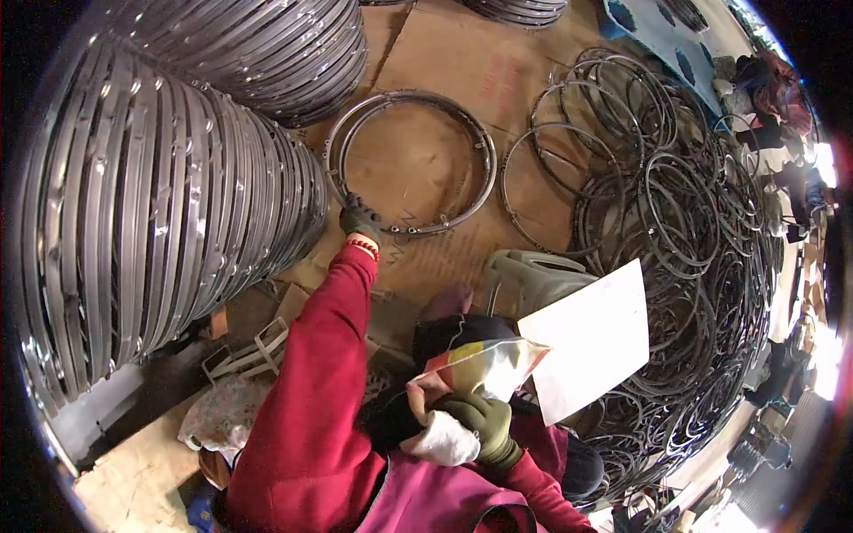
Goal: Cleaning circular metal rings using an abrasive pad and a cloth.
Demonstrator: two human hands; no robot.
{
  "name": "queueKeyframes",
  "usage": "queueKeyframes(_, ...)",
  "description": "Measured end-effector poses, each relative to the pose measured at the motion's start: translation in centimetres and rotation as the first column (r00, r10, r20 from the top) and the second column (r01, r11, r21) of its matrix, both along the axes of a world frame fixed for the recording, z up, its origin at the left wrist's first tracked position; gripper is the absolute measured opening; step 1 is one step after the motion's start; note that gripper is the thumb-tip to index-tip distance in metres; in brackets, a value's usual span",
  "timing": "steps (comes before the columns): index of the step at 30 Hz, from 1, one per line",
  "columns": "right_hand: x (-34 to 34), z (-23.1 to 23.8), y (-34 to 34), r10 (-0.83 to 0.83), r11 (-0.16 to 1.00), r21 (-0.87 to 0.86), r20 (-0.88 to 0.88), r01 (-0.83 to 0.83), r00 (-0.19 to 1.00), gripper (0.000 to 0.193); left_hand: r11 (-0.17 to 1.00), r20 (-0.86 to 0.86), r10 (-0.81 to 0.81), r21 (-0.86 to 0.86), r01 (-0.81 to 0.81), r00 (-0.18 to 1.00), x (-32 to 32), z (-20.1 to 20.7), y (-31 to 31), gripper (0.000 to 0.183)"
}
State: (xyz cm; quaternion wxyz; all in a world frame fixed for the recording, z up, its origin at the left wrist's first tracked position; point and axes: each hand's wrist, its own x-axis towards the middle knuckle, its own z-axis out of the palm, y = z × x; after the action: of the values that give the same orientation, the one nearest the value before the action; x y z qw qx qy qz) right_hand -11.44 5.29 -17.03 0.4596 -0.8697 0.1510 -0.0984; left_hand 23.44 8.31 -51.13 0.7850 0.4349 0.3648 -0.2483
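Note:
My left hand [359, 216], in a dark glove with a red bead bracelet at the wrist, is closed on the near-left rim of a pair of metal rings [486, 147]. The two rings overlap on brown cardboard, with small clips or tabs along them. Close to my body, my right hand [487, 425] wears an olive glove and is bent round a white cloth [442, 440]; its fingers are partly hidden. Just beyond it lies a shiny sheet with red and yellow patches [484, 367].
Tall stacks of metal rings [169, 204] stand at the left and far left. A large tangled heap of rings [684, 222] fills the right. A white board [591, 342] leans by a grey-green plastic container [533, 277]. Cardboard [426, 53] covers the floor ahead.

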Motion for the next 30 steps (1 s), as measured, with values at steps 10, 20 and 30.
queueKeyframes(10,0.4,-0.3,-0.3,0.038,0.998,-0.046,0.057,-0.036,0.998,0.029,0.965,0.003,-0.209,-0.160,0.207,0.978,0.9,-9.2,2.8,0.033)
queueKeyframes(20,-0.6,-1.2,0.0,-0.015,1.000,0.009,0.035,0.015,0.999,0.039,-0.158,-0.607,-0.731,0.593,-0.789,-0.311,-1.9,-8.4,1.1,0.042)
queueKeyframes(30,-0.8,-0.4,1.1,-0.128,0.989,0.078,0.015,0.127,0.992,0.059,0.269,-0.679,-0.464,0.504,-0.821,-0.569,-7.8,5.9,3.5,0.033)
